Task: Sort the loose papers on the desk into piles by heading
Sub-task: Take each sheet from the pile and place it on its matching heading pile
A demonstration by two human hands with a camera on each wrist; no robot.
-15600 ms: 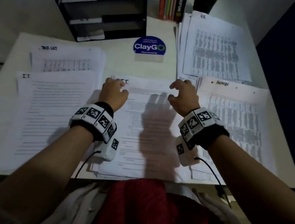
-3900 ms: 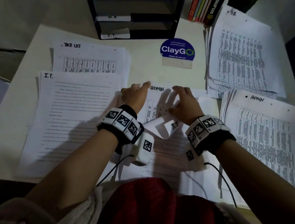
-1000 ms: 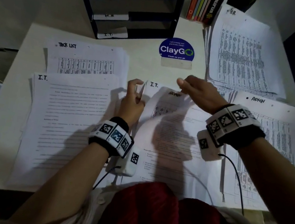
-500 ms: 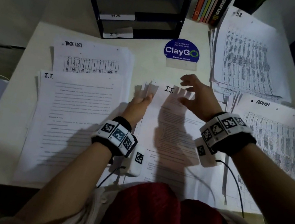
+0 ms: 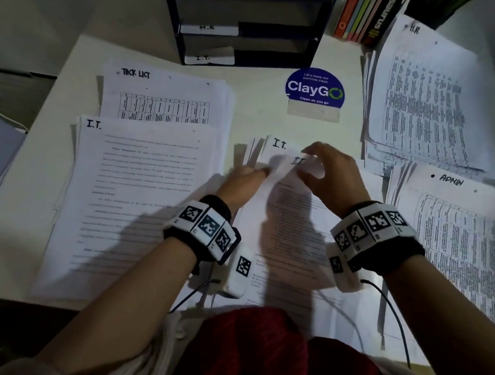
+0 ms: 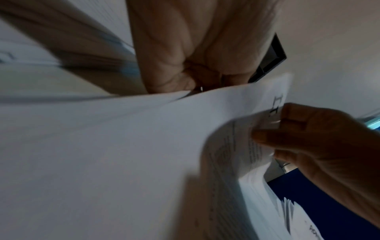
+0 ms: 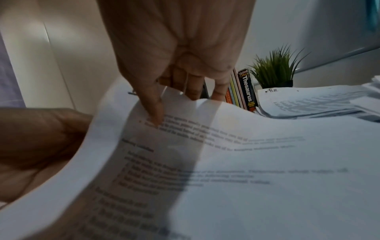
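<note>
- The unsorted stack (image 5: 292, 244) sits mid-desk right in front of the person, top sheets headed "I.T."
- Right hand (image 5: 328, 176) pinches the top sheet's (image 7: 205, 129) upper edge, thumb on the print, lifting it into a curl.
- Left hand (image 5: 240, 183) grips a fanned batch of raised sheets (image 5: 253, 154) at the stack's left edge.
- I.T. pile (image 5: 135, 201) lies left, TASK LIST pile (image 5: 169, 99) behind it, ADMIN pile (image 5: 466, 243) right, H.R. pile (image 5: 428, 99) far right.

Both hands (image 5: 328, 176) leafing I.T. papers (image 5: 295, 228)
</note>
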